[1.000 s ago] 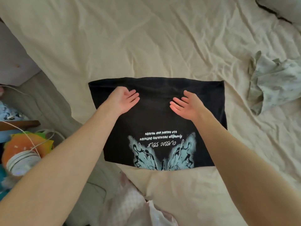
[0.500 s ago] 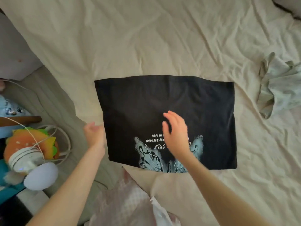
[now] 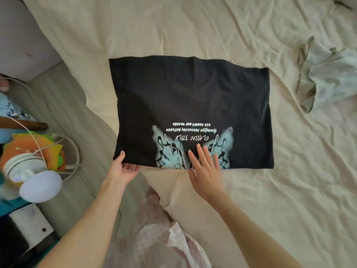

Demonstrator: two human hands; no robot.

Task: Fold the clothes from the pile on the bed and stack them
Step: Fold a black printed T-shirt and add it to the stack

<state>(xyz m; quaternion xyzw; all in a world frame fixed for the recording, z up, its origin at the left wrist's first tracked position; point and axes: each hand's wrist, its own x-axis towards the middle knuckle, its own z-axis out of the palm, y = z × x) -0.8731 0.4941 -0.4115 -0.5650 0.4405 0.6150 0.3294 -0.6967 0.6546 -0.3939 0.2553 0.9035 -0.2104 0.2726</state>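
Observation:
A black T-shirt (image 3: 189, 101) with a pale blue butterfly print lies folded into a flat rectangle on the cream bed sheet (image 3: 173, 26). My left hand (image 3: 122, 169) pinches the shirt's near left corner, thumb on top and fingers under the edge. My right hand (image 3: 205, 167) lies flat with straight fingers on the shirt's near edge, over the print. A crumpled pale green garment (image 3: 328, 72) sits on the sheet to the right, apart from the shirt.
The bed's left edge drops to a grey quilted cover (image 3: 63, 113). Beside it stand a burger-shaped toy (image 3: 32, 144), a white round lamp (image 3: 40, 186) and white cables. A pink patterned cloth (image 3: 158, 233) lies at the near edge below my arms.
Both hands drew back from the shirt's middle to its near edge. My left hand went to the near left corner and took hold of it; my right hand slid down onto the print.

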